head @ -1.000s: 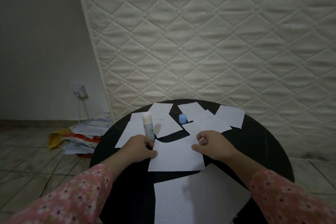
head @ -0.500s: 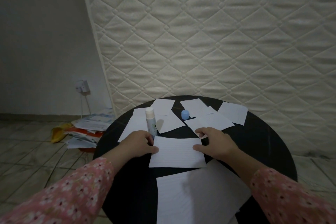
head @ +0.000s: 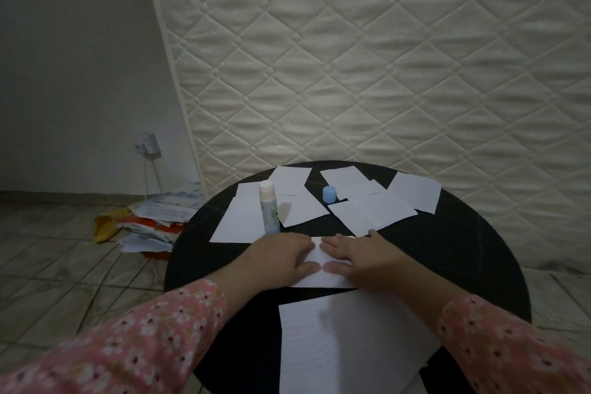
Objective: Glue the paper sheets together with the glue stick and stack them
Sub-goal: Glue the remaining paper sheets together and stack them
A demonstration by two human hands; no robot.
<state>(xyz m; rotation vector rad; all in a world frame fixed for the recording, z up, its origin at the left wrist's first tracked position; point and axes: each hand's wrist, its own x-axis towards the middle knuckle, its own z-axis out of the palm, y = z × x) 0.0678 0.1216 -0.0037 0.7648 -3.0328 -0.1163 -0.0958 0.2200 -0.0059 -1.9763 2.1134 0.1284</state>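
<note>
A round black table (head: 447, 249) is strewn with paper sheets (head: 371, 211); the nearest sheet (head: 345, 345) is cut off below. One sheet (head: 315, 257), mostly hidden, is pressed flat by the left hand (head: 281, 261) and right hand (head: 361, 261), fingers straight. The uncapped glue stick (head: 268, 206) stands just behind.

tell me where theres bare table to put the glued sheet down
Bare black table shows on the right, between the far loose sheets and the right sleeve, and a smaller patch on the left, below the glue stick. The far side is crowded with sheets and the blue cap.
</note>
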